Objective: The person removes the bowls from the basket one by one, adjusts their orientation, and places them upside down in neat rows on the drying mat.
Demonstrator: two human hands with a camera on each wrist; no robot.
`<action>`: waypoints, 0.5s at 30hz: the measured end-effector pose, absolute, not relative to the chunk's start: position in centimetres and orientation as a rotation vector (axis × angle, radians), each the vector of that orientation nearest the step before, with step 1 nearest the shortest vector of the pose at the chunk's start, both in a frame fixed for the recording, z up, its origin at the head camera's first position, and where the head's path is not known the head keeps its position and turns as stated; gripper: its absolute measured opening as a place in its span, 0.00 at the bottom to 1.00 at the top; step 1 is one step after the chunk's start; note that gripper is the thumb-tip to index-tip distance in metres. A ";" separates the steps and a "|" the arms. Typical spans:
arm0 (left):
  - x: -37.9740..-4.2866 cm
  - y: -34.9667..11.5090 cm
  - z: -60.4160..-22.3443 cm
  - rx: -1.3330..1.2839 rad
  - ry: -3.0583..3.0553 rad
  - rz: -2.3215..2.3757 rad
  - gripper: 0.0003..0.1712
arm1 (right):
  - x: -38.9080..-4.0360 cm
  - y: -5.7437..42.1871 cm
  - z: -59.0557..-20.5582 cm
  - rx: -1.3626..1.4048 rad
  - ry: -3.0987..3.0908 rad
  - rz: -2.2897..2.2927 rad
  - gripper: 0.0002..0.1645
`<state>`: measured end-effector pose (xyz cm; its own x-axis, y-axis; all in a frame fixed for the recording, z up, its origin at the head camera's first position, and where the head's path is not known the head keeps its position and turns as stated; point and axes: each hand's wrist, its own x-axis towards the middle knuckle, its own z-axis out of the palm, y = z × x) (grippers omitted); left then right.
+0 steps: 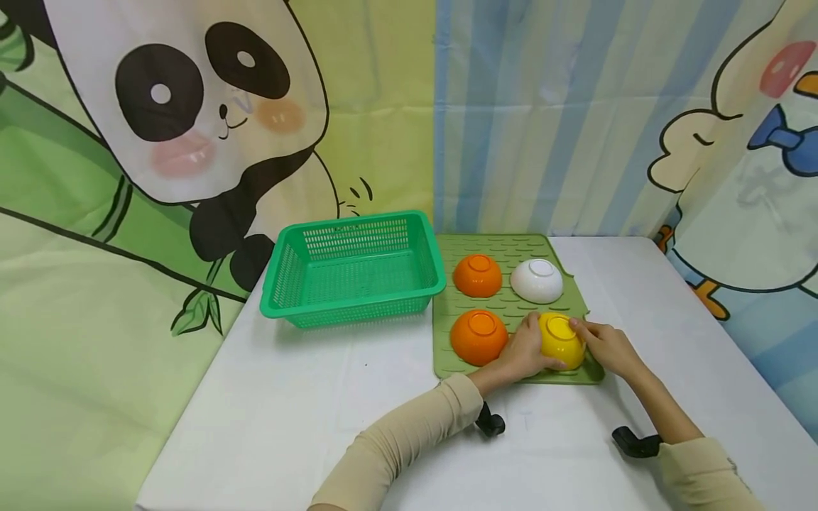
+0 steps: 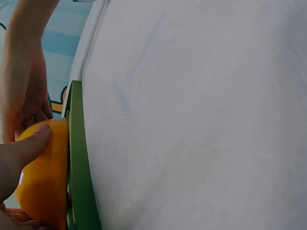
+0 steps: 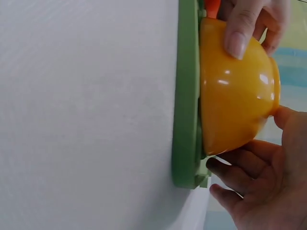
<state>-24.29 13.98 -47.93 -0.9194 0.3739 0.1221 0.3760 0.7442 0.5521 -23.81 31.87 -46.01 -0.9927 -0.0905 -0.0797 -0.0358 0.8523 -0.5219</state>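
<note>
An upside-down yellow bowl (image 1: 562, 348) sits at the near right corner of a green drying mat (image 1: 511, 245). My left hand (image 1: 524, 350) grips its left side, the thumb (image 2: 36, 143) lying along the near wall. On the other side my right hand (image 1: 608, 348) holds the bowl, with the thumb at the foot ring and the fingers (image 3: 240, 165) reaching down by the rim. In the right wrist view the bowl's rim lies right along the mat's surface. An orange bowl (image 1: 478, 339), also upside down, stands just left of my left hand.
Behind on the mat are another orange bowl (image 1: 477, 277) and a white bowl (image 1: 537, 282), both bottom up. A green plastic basket (image 1: 354, 309) stands left of the mat on the white tablecloth (image 1: 287, 411). A printed curtain (image 1: 511, 128) hangs behind the table.
</note>
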 end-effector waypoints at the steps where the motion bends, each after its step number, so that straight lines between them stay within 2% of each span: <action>1: -24.3 14.0 -48.0 -0.626 -2.933 -0.920 0.55 | -23.8 31.8 -46.2 -0.094 2.935 -0.828 0.43; 15: -24.4 14.2 -48.5 -0.600 -2.949 -0.867 0.54 | -23.8 31.7 -47.1 -0.075 2.977 -0.897 0.43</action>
